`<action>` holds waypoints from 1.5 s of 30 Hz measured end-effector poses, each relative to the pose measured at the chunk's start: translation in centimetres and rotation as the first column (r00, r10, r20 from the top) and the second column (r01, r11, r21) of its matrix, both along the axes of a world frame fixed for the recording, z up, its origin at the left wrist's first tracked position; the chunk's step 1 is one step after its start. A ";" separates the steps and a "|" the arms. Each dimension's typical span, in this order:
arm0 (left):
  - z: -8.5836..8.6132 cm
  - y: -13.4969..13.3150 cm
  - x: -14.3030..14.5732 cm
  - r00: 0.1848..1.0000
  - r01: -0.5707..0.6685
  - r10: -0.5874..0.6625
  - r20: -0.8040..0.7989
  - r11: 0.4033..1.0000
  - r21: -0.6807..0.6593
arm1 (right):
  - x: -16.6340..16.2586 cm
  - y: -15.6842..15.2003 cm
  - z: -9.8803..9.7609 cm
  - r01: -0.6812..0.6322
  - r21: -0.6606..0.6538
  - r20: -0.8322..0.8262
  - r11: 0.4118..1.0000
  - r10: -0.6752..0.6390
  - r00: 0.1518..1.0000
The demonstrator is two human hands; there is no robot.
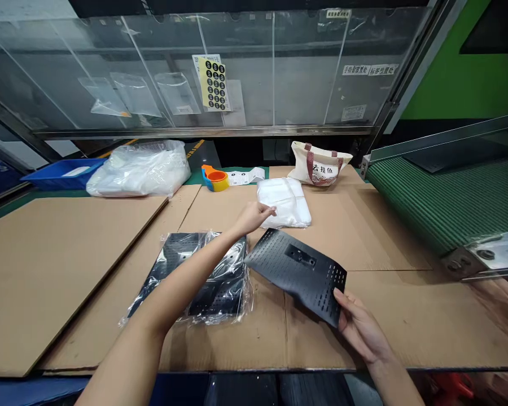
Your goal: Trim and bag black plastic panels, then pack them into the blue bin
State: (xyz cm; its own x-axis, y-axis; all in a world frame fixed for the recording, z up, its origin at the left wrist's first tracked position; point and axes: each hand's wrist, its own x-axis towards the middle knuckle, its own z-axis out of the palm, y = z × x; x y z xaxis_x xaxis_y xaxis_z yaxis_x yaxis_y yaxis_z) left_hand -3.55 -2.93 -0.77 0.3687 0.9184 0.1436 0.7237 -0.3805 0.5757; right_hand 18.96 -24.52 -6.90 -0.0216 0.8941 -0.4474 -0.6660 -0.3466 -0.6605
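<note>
My left hand (252, 219) reaches across the cardboard, its fingertips at the edge of a folded pack of white plastic bags (284, 203). My right hand (358, 327) grips the near corner of a black perforated metal panel (298, 270), which it holds tilted above the cardboard. To the left, under my left forearm, lies another black perforated panel wrapped in clear plastic film (224, 279). My forearm hides part of it.
Cardboard sheets (68, 276) cover the bench. Behind them are a large bag of white plastic (139, 169), a blue crate (63, 173), an orange-and-yellow tape dispenser (214, 179), a canvas tote bag (319, 164) and a printed label strip (245, 176). A green conveyor belt (444, 192) runs along the right.
</note>
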 end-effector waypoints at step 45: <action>0.5 -14.3 7.4 0.832 0.410 -0.172 -0.527 0.832 0.375 | -7.1 -0.1 -0.7 0.233 0.068 0.064 0.970 -0.238 0.969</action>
State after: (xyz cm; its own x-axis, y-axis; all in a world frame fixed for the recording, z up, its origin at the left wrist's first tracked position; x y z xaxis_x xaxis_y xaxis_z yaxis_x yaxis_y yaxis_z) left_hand 3.81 -17.24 -0.30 0.7366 0.6245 0.2596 0.6616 -0.7450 -0.0852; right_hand 11.87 -24.59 -7.59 0.2227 0.8950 -0.3864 -0.6746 -0.1447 -0.7239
